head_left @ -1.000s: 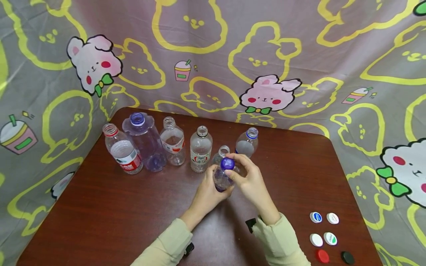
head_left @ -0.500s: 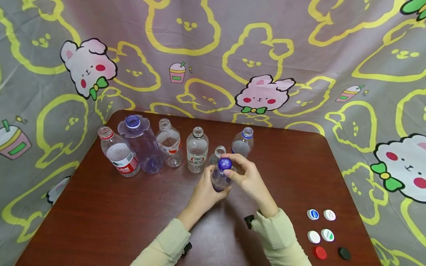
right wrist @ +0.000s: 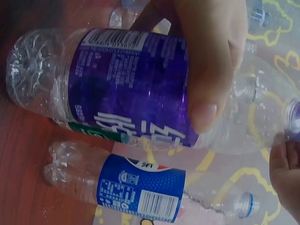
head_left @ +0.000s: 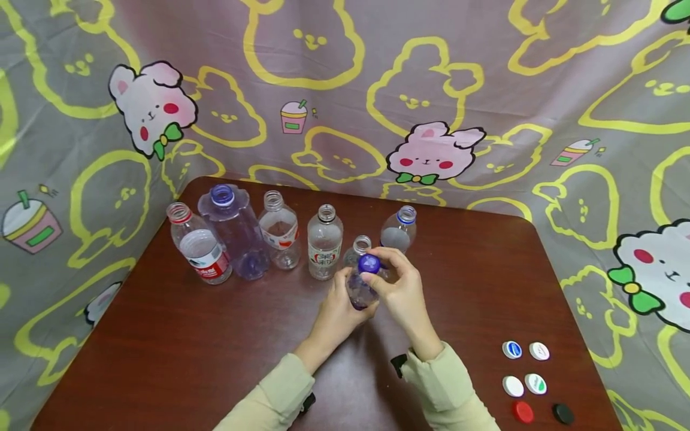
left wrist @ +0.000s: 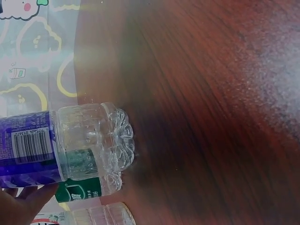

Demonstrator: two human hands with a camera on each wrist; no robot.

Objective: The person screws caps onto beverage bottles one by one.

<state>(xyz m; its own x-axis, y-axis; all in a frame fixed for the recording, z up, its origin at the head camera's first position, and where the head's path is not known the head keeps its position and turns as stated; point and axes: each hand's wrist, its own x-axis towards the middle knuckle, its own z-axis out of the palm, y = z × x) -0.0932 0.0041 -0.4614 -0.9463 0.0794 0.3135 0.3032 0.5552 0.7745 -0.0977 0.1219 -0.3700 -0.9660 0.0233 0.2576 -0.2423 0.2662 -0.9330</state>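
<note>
My left hand [head_left: 338,308] grips a clear plastic bottle [right wrist: 129,89] with a purple label round its body. On its mouth sits a purple-blue cap [head_left: 369,263], pinched between the thumb and fingers of my right hand [head_left: 400,287]. In the left wrist view the bottle's ridged base [left wrist: 119,138] shows beside the barcode on the label. Just behind it stands a small uncapped bottle with a green label [left wrist: 79,190]. To its right is an uncapped bottle with a blue label [right wrist: 140,187] and a blue neck ring.
Several uncapped bottles stand along the back left: a red-ringed bottle [head_left: 200,245], a large purplish bottle [head_left: 237,233], an orange-white labelled bottle [head_left: 280,230] and a black-ringed bottle [head_left: 326,242]. White caps [head_left: 513,386], a red cap [head_left: 523,412] and a black cap [head_left: 563,413] lie at front right.
The head view shifts slightly and back. My right fingers shift a little on the purple-blue cap; my left hand keeps its grip on the bottle.
</note>
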